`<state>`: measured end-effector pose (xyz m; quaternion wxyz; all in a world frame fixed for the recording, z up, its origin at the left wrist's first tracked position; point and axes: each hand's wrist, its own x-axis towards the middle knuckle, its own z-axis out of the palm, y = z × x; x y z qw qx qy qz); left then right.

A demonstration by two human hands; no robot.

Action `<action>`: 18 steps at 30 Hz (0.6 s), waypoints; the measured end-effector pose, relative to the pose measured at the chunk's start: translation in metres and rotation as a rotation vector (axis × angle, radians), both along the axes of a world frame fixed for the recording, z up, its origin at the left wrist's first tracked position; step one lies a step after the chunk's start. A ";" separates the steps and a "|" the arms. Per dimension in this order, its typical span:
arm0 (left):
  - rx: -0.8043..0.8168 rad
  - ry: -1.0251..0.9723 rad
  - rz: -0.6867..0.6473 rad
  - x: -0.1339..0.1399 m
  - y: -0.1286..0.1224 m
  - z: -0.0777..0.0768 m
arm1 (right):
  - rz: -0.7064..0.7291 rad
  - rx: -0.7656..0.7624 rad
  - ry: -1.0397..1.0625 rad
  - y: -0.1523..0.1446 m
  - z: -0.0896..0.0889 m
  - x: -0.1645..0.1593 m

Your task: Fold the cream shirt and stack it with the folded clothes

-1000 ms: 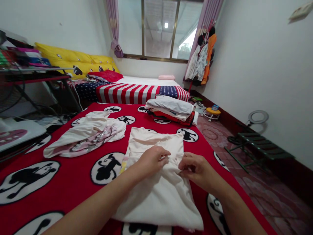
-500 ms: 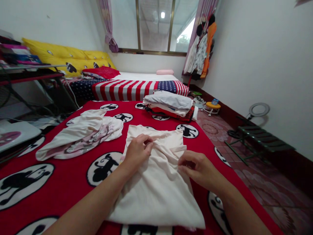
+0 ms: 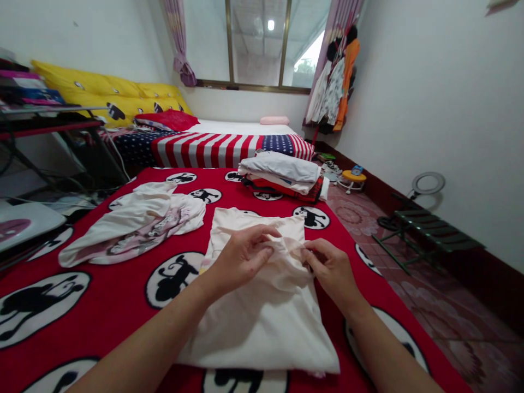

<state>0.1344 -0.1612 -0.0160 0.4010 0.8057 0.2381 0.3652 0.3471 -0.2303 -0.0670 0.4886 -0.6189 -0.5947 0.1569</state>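
Observation:
A cream-white shirt (image 3: 266, 327), folded into a long shape with some creases, lies in front of me on the red blanket (image 3: 123, 305). My left hand (image 3: 245, 255) reaches over its middle, fingers curled around a raised fold of the cloth, thumb and fingertips a little apart. On the other side, my right hand (image 3: 332, 268) pinches the edge of the same fold between thumb and fingers. Farther left, a crumpled white and pink shirt (image 3: 139, 226) with a print lies loose. Beyond my hands sits a stack of folded clothes (image 3: 282, 173).
Behind the blanket stands a bed with a striped, starred cover (image 3: 208, 150). A cluttered desk (image 3: 53, 125) is at the left. Along the right wall are a green folding stool (image 3: 434, 229), a ring light (image 3: 428, 183) and a small yellow stool (image 3: 354, 176).
My left hand has moved right over the shirt, and my right hand has moved slightly up. Cloth between them is now lifted into a fold. The view has shifted slightly.

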 end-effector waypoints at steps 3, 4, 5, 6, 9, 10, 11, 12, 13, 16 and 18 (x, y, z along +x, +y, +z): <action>-0.060 0.141 0.013 0.000 0.000 0.001 | 0.058 0.062 0.243 -0.001 0.005 -0.005; -0.070 0.193 0.034 0.000 -0.001 -0.001 | 0.087 0.075 0.280 -0.002 0.006 -0.007; -0.068 0.238 0.060 0.001 -0.001 -0.003 | 0.113 0.088 0.300 -0.003 0.007 -0.009; -0.054 0.276 0.088 0.003 -0.002 -0.005 | 0.137 0.100 0.306 -0.004 0.007 -0.012; 0.033 0.339 0.148 0.007 -0.006 -0.010 | 0.188 0.138 0.277 -0.006 0.007 -0.017; 0.061 0.345 0.164 0.008 -0.008 -0.010 | 0.192 0.155 0.254 -0.007 0.006 -0.019; 0.080 0.347 0.179 0.009 -0.010 -0.008 | 0.191 0.173 0.223 -0.007 0.007 -0.020; 0.086 0.345 0.192 0.010 -0.012 -0.006 | 0.186 0.197 0.189 -0.007 0.007 -0.020; 0.085 0.340 0.203 0.010 -0.014 -0.002 | 0.178 0.221 0.156 -0.008 0.008 -0.021; 0.103 0.319 0.211 0.011 -0.025 0.008 | 0.157 0.274 0.083 -0.009 0.011 -0.023; 0.166 0.333 0.214 0.012 -0.032 0.012 | 0.167 0.275 0.093 -0.011 0.013 -0.026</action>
